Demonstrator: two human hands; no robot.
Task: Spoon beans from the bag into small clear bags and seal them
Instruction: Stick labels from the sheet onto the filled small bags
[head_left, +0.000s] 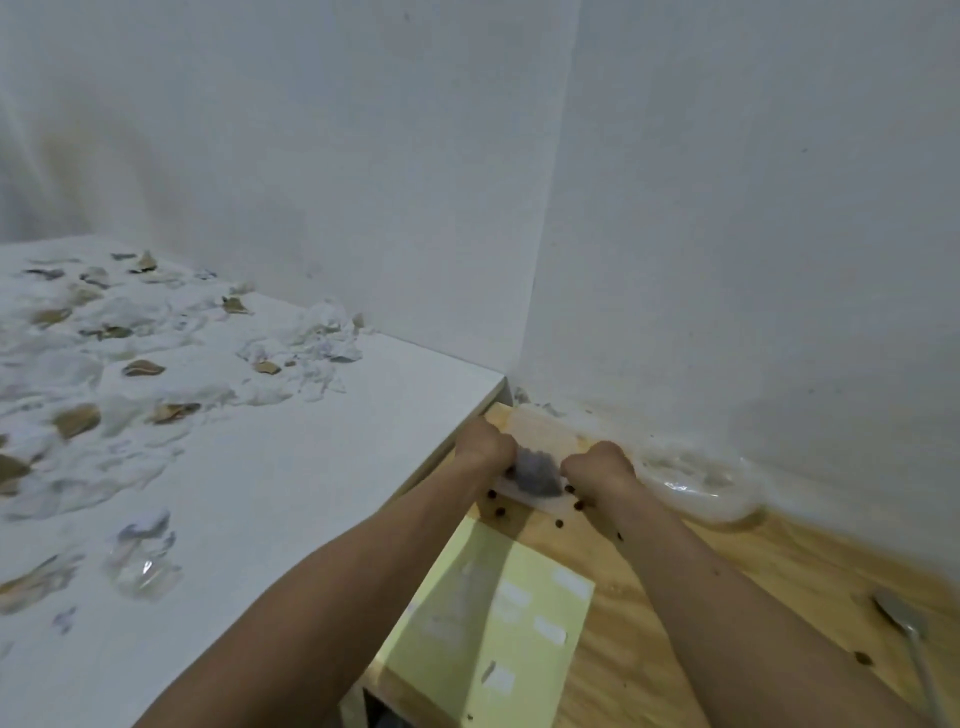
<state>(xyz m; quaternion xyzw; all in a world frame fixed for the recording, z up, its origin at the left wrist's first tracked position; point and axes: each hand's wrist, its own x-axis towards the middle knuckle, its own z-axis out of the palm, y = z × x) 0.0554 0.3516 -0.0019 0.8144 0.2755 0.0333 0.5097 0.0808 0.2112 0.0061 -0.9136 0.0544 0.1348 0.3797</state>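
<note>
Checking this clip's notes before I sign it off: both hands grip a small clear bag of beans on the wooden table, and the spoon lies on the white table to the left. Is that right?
Not quite. The head view shows the spoon lying on the wooden table, at the right edge, not on the white table. The rest holds: the left hand and right hand grip the small clear bag of beans.

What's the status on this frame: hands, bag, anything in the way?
Left hand and right hand both grip the small clear bag, beans inside. Loose beans scattered on the wooden table. Spoon lies aside, right.
</note>
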